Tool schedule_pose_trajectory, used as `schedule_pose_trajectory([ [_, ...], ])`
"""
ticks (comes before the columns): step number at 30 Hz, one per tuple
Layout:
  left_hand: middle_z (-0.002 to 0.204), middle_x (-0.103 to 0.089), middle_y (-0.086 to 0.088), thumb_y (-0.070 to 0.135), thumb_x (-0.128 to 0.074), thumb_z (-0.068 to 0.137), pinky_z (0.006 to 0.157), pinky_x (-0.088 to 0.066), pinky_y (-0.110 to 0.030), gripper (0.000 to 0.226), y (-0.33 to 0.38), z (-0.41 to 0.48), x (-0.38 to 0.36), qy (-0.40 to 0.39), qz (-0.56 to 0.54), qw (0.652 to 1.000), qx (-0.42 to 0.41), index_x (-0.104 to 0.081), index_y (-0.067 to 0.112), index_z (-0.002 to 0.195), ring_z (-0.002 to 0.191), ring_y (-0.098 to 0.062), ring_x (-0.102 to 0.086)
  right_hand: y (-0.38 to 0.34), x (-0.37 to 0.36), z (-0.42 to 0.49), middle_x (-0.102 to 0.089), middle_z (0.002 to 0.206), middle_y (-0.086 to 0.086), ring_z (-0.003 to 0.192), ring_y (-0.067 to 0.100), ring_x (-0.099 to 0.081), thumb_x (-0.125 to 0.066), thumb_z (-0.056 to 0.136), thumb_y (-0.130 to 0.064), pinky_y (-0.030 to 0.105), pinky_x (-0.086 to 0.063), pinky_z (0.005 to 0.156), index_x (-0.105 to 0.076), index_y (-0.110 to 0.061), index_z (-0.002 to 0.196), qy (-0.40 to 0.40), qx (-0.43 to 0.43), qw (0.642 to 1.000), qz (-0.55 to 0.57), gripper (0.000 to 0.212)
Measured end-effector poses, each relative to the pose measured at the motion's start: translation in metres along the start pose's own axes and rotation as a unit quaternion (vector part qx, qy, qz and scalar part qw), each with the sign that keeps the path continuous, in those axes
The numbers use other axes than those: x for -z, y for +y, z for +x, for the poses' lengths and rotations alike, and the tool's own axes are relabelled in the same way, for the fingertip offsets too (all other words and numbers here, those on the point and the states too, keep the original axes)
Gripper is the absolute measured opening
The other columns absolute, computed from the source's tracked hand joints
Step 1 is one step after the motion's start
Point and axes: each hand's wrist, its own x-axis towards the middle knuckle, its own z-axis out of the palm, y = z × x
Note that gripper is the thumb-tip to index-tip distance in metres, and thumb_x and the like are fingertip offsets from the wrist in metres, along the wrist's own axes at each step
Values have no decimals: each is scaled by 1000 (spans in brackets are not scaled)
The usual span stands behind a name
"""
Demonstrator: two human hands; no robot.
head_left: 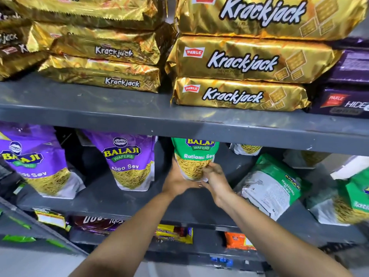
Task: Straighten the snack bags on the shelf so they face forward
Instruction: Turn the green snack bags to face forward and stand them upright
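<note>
A green Ratlami Sev bag (194,156) stands upright on the middle shelf, front label toward me. My left hand (176,179) cups its lower left side and my right hand (214,176) grips its lower right corner. Two purple Aloo Sev bags (129,162) (32,160) stand facing forward to the left. On the right, another green Ratlami Sev bag (273,184) leans tilted with its white back panel showing, and one more green bag (351,200) sits at the far right edge.
The grey middle shelf (123,198) has bare patches between the bags. The shelf above (99,108) carries stacks of gold Krackjack packs (239,94) and purple Hide packs (343,104). Small packets (173,233) lie on the shelf below.
</note>
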Motion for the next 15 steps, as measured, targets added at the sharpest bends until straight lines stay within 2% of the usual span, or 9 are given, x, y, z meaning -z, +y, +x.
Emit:
schedule_pose_trajectory([
  [1,130,-57,9,36,-98,32,103,-46,-34,124,2,4,1,11,14,1000,14,-28,24,134,121,-10,-56,1,2,-2,-62,104,7,94,22,-61,-47,94,-6,37,-52,79,-49,-12,114,0,7,999,-32,21],
  [3,124,-59,11,46,-95,28,97,-48,-36,121,6,6,3,36,60,996,56,-30,28,129,113,-12,-58,-5,9,3,-65,104,12,88,23,-60,-53,91,-7,33,-50,71,-55,-12,107,48,64,995,-63,17],
  [5,123,-61,7,49,-92,28,94,-50,-38,115,2,8,5,51,87,993,68,-32,28,124,113,-18,-60,-24,19,13,-66,107,11,92,21,-58,-61,87,-9,35,-47,83,-58,-13,104,115,170,975,-84,18],
  [7,123,-62,4,46,-92,30,94,-51,-39,110,-1,8,6,52,90,992,73,-34,27,122,113,-20,-60,-48,28,23,-66,103,6,98,21,-60,-66,84,-10,35,-45,90,-59,-16,100,130,239,955,-119,18],
  [11,120,-64,2,47,-92,32,92,-53,-40,106,-2,2,6,68,98,990,70,-35,25,118,110,-21,-62,-69,33,35,-70,106,13,105,27,-64,-68,81,-3,41,-49,97,-66,-3,100,84,247,953,-157,19],
  [15,120,-64,1,50,-90,31,91,-53,-42,104,-5,-6,5,78,92,990,70,-35,25,117,109,-22,-63,-67,30,34,-67,86,4,89,22,-62,-66,81,0,44,-49,93,-63,-13,83,61,237,958,-148,14],
])
